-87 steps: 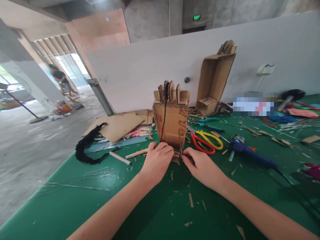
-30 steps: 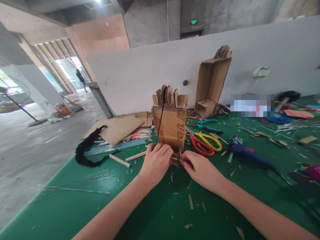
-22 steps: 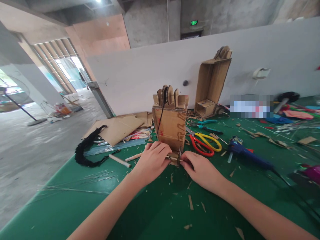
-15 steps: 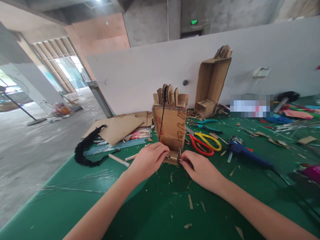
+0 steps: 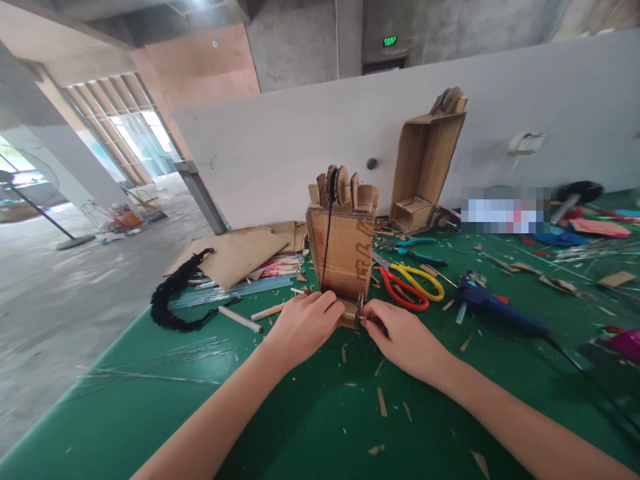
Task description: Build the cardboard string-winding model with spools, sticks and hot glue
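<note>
A cardboard model (image 5: 341,250) stands upright on the green table, with round cardboard discs (image 5: 337,185) on top and a black string (image 5: 327,243) running down its front. At its base, my left hand (image 5: 313,320) has its fingers closed over the lower front; what they pinch is hidden. My right hand (image 5: 395,330) pinches the end of a thin stick (image 5: 363,319) beside a small cardboard disc (image 5: 359,309) at the model's lower right corner.
Red-and-yellow scissors (image 5: 413,287), a blue glue gun (image 5: 495,310) and pliers (image 5: 415,253) lie right. Another cardboard model (image 5: 425,167) stands behind. Left are black yarn (image 5: 167,297), rolled sticks (image 5: 240,319) and cardboard sheets (image 5: 240,253). Scraps litter the green table (image 5: 320,413).
My left hand has shifted slightly to the right along the model's base. My right hand has stayed nearly in place at the small disc.
</note>
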The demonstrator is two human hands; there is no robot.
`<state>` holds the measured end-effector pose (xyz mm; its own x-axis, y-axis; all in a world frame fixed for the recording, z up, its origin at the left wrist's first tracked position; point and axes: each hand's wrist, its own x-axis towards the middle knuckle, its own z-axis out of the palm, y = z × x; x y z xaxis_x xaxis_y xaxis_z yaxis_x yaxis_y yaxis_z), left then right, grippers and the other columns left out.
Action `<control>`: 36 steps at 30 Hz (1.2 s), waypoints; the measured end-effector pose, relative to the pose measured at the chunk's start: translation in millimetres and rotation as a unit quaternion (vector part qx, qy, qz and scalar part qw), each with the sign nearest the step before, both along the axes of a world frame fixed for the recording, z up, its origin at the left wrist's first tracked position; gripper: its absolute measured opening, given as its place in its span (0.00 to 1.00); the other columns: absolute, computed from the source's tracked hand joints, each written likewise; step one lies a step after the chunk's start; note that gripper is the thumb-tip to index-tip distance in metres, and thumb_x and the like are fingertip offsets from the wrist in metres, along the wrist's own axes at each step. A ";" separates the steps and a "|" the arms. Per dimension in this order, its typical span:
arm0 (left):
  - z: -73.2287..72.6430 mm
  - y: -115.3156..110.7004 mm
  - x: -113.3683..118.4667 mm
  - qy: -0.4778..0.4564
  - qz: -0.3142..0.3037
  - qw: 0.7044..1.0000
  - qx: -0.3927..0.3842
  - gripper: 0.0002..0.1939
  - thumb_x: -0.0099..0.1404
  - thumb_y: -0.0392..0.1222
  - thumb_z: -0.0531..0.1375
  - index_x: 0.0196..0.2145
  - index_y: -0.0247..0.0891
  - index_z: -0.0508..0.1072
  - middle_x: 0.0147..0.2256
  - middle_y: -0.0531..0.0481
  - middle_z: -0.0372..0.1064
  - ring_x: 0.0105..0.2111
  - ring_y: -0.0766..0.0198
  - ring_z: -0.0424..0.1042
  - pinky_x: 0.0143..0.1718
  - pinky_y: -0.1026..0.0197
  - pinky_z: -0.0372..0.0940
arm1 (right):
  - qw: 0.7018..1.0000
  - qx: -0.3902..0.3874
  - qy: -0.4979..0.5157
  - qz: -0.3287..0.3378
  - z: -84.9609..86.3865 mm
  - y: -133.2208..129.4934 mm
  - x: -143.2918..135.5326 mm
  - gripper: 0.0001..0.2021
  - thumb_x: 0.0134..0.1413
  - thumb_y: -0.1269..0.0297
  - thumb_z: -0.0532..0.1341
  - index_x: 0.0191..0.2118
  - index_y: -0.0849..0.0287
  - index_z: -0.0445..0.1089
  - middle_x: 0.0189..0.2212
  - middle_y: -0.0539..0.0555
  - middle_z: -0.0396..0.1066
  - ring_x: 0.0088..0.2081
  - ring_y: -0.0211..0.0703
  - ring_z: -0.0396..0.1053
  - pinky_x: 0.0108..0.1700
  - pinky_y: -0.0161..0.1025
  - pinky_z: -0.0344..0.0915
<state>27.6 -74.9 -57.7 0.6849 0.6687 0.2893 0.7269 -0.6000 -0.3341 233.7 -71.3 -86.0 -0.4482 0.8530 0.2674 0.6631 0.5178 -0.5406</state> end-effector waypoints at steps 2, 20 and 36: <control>-2.7 -0.2 1.5 0.007 -0.003 1.000 0.015 0.07 0.67 0.35 0.50 0.32 0.38 0.65 0.31 0.51 0.63 0.31 0.61 0.67 0.32 0.58 0.64 | 1.000 -0.003 0.000 -0.002 0.6 -0.1 -0.3 0.05 0.59 0.67 0.51 0.34 0.54 0.62 0.33 0.50 0.70 0.33 0.41 0.67 0.34 0.38 0.60; 12.4 1.4 -11.0 -0.249 0.042 0.965 -0.075 0.05 0.65 0.34 0.50 0.33 0.38 0.64 0.32 0.52 0.65 0.27 0.68 0.65 0.27 0.66 0.59 | 1.000 -0.005 -0.003 -0.002 -0.5 -0.2 1.1 0.05 0.59 0.66 0.50 0.34 0.53 0.62 0.31 0.49 0.70 0.31 0.39 0.68 0.32 0.36 0.59; -2.9 23.8 -42.4 -0.314 -0.005 0.935 0.163 0.11 0.62 0.33 0.55 0.41 0.38 0.73 0.37 0.49 0.74 0.35 0.66 0.74 0.39 0.65 0.68 | 0.995 0.020 0.038 -0.088 -6.4 9.9 7.9 0.08 0.58 0.66 0.50 0.42 0.56 0.61 0.35 0.55 0.68 0.34 0.43 0.69 0.36 0.42 0.65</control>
<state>-14.8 -51.1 -60.6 0.3172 0.4684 0.8246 0.8360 -0.5487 -0.0099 241.6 -61.5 -92.4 -0.2698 0.9047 0.3297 0.7029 0.4190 -0.5747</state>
